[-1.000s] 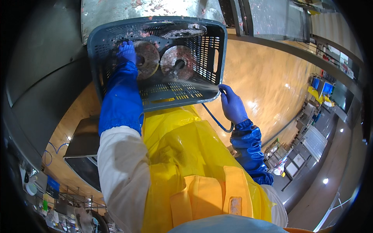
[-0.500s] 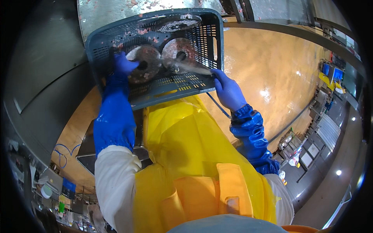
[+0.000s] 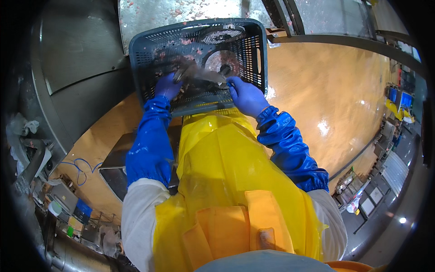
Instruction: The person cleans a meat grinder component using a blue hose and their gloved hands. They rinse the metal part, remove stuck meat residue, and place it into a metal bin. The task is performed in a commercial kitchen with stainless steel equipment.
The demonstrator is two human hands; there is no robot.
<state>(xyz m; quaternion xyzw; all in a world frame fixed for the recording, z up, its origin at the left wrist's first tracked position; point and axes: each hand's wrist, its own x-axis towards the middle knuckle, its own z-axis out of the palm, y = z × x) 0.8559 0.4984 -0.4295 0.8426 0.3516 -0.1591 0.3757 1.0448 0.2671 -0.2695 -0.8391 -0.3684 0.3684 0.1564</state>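
A dark grey slotted plastic crate (image 3: pixel 199 111) lies in front of me, with pink meat scraps stuck inside. My left hand (image 3: pixel 168 86), in a blue-purple glove, grips a round metal grinder plate (image 3: pixel 182 72) tipped nearly on edge at the crate's left side. My right hand (image 3: pixel 247 96) is closed at the near right, round what looks like the end of a water hose, largely hidden by the fingers. A blurred water spray (image 3: pixel 206 75) runs leftward from it to the held plate. Another grinder plate (image 3: pixel 233 59) with a centre hole lies in the crate; a perforated disc (image 3: pixel 222 35) leans at the far wall.
Beyond the crate is a metal surface (image 3: pixel 181 11) strewn with meat scraps. Grey steel machinery (image 3: pixel 81 45) stands close on the left, a metal frame (image 3: pixel 326 40) at far right. The orange floor (image 3: pixel 326 86) is wet. A blue hose (image 3: pixel 80 170) lies at lower left.
My left hand has lifted and tilted the left plate, which lay flat with a matching one. My right hand has moved left and inward, its spray now meeting the held plate.
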